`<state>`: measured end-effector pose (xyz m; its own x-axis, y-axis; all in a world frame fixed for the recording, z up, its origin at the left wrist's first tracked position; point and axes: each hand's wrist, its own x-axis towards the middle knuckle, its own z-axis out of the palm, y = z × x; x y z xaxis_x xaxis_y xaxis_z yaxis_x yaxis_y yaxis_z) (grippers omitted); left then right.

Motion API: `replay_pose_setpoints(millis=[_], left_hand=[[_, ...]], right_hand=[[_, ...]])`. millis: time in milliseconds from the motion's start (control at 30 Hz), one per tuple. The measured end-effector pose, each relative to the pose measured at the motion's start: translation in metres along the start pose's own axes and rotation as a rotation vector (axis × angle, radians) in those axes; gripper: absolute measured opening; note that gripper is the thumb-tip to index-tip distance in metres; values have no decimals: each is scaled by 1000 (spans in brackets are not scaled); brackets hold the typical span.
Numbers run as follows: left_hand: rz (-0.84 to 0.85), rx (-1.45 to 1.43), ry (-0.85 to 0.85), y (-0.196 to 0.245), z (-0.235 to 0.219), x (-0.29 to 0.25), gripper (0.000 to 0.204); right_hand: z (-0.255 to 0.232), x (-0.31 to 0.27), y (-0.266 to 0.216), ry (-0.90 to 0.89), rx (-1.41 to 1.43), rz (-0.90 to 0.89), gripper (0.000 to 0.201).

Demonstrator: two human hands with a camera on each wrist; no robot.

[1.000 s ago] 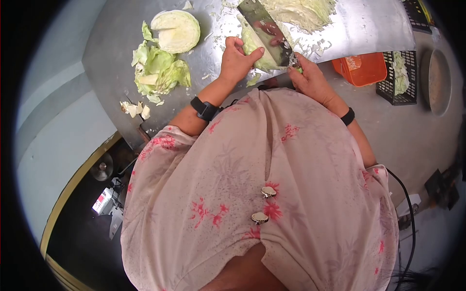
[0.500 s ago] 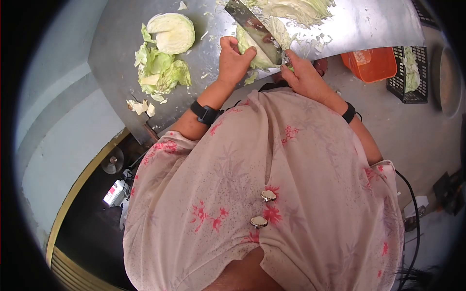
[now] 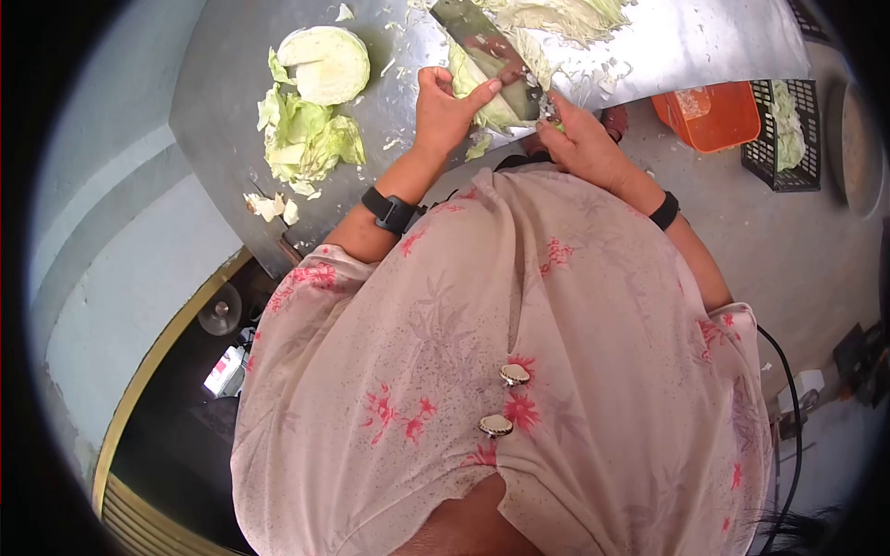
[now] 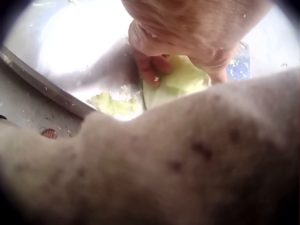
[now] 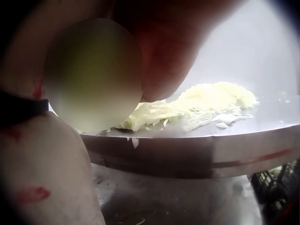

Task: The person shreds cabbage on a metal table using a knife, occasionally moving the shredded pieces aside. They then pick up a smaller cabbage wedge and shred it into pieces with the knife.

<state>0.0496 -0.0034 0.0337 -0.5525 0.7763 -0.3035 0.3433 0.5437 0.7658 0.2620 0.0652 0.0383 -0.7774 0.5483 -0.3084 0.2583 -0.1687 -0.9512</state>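
A cabbage piece [image 3: 499, 113] lies near the front edge of the metal table, the left hand [image 3: 447, 109] gripping it with fingers and thumb. In the left wrist view the left hand [image 4: 187, 33] curls its fingers over the pale green cabbage [image 4: 180, 79]. The right hand [image 3: 593, 146] holds the handle of a broad cleaver [image 3: 482, 46], whose blade stands along the cabbage's right side. Shredded cabbage [image 3: 565, 17] lies beyond the blade. The right wrist view has the right hand [image 5: 164, 47] large and blurred, with shreds [image 5: 215, 101] behind it.
A cut cabbage half [image 3: 326, 67] and loose leaves [image 3: 306, 139] lie at the left of the metal table [image 3: 222, 83]. Small scraps [image 3: 267, 206] sit near its left edge. An orange bin [image 3: 718, 120] and a black crate [image 3: 807, 171] stand to the right, below table height.
The view has shifted a little, moving the bin and crate rightward in it. Both hands keep their grips; the blade's angle and place against the cabbage have changed slightly.
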Motion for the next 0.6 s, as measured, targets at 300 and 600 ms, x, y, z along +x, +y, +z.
replay_pose_setpoints(millis=[300,600], left_hand=[[-55,-54,-32,-7,3,6,60],[-25,-131,-65,-13,0,6,55]], right_hand=[[5,4,13,29,-94,-94,47],[4,3,8,40,-149,-94,45]])
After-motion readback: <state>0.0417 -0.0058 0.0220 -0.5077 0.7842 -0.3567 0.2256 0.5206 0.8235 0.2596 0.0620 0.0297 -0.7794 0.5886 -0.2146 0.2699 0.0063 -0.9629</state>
